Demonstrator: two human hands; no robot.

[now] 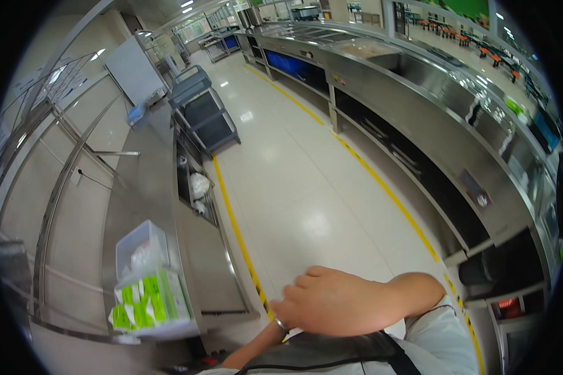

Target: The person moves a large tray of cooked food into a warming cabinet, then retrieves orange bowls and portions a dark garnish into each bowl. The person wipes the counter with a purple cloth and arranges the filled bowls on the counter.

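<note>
My right hand (326,297) crosses in front of my body, its fingers curled and slightly blurred over my left wrist (273,332). A silver-coloured band (280,323) circles that wrist. Most of my left hand is hidden behind the right one, so its fingers do not show. Whether the right fingers grip the left hand or only lie against it cannot be told. Below both hands is a dark apron (328,351), worn over pale clothing (441,333).
Left, a steel counter (145,187) carries a clear plastic bin (140,234) and a box of green-and-white packets (143,300). Ahead stands a grey utility cart (211,117). A steel serving counter (403,126) lines the right. Yellow floor tape (232,215) edges the aisle.
</note>
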